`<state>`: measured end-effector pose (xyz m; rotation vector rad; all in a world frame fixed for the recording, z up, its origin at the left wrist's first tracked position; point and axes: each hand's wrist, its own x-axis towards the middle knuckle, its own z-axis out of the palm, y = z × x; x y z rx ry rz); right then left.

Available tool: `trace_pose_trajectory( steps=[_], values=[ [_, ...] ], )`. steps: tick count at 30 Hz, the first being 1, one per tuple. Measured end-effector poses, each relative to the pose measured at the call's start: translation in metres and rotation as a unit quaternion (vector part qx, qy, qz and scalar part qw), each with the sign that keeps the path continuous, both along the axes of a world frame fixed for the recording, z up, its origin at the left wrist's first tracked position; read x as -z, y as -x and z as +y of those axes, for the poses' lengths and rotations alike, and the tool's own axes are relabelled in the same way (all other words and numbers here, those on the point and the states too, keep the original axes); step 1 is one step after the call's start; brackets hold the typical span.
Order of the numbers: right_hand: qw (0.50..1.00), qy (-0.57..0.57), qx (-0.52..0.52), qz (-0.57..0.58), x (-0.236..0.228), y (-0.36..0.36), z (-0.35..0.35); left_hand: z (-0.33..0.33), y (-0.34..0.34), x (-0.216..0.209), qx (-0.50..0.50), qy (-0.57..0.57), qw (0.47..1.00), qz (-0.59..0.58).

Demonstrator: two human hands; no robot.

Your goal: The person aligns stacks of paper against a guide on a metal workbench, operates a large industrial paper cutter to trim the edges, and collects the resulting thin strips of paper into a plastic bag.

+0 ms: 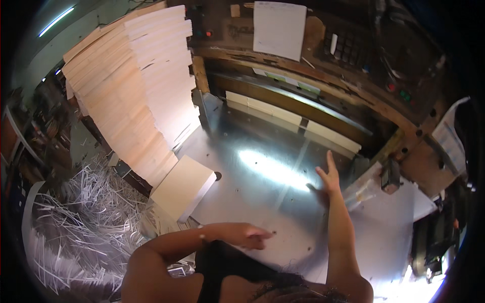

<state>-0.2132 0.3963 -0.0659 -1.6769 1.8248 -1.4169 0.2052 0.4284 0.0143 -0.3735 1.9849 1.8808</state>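
At your far left, a tangle of white paper strips [96, 217] lies heaped beside a tall, slightly uneven stack of paper [116, 96], tan on its left face and white on its right. Just in front of its foot, at the near left of the metal table [247, 199], sits a smooth, cream-topped block [184, 184] with pale, straight-cut sides. Your left hand [247, 235] is right of that block, apart from it, over the near part of the table; its fingers are loosely bent, one reaching rightward, and blur hides whether they touch the metal. Farther back, a row of cream blocks [267, 109] lies in two long, low runs split by a dark gap, beneath a shiny metal bar [298, 98] that hems it in from above. A white sheet [279, 30] rests on the dark panel beyond. Your right hand [331, 180] is near the row's right end, thumb and forefinger spread wide; you cannot tell whether it touches the table. Farther right, a small dark block [390, 177] stands beside the working area.
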Motion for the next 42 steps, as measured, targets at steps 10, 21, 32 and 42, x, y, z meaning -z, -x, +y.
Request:
trace_pose_trajectory(
  steps=[10,21,32,42],
  values=[
    [0.977,-0.157,0.077,0.123,-0.052,-0.108,0.134,0.051,-0.164,0.099,-0.444,-0.155,0.876,-0.107],
    [0.903,-0.278,-0.006,0.326,-0.075,-0.203,0.217,-0.06,-0.211,0.186,-0.643,-0.408,0.515,0.395],
    [0.886,-0.323,0.025,0.33,-0.077,-0.235,0.278,-0.052,-0.209,0.179,-0.749,-0.29,0.477,0.356],
    [0.877,-0.34,-0.004,0.34,-0.075,-0.231,0.278,-0.055,-0.204,0.163,-0.732,-0.352,0.462,0.356]
  ],
)
